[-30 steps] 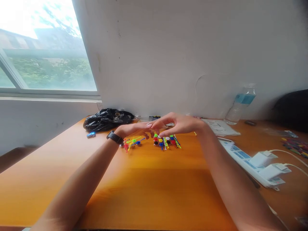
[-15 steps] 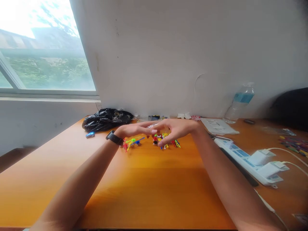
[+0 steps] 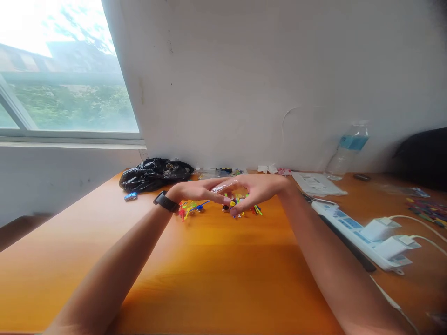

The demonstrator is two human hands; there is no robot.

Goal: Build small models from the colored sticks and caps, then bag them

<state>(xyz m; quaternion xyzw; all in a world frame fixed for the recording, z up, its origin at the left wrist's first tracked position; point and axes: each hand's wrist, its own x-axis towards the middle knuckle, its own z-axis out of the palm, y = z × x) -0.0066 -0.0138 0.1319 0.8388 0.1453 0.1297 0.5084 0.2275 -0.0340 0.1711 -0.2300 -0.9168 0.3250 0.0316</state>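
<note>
Both my hands meet over the middle of the table around a crinkled sheet of clear plastic film (image 3: 225, 184). My left hand (image 3: 195, 190), with a black band at the wrist, is closed on the film's left part, thumb pointing right. From the other side, my right hand (image 3: 261, 188) has its fingers curled on the film and its thumb hanging lower, near the left thumb. Small colourful plastic pieces (image 3: 192, 207) lie beneath the left hand. Another cluster of bright pieces (image 3: 257, 209) is partly hidden below the right hand. The far fingertips are hidden.
A black plastic bag (image 3: 153, 174) and a small blue packet (image 3: 131, 196) lie at the back left. On the right are a white power strip (image 3: 356, 232) with chargers, a clear bottle (image 3: 349, 149), a white plastic packet (image 3: 319, 183) and scattered coloured pieces (image 3: 428, 210).
My left thumb has shifted slightly right and down, closer to the right thumb. More of the shiny film shows between my hands. The pieces on the table look unmoved.
</note>
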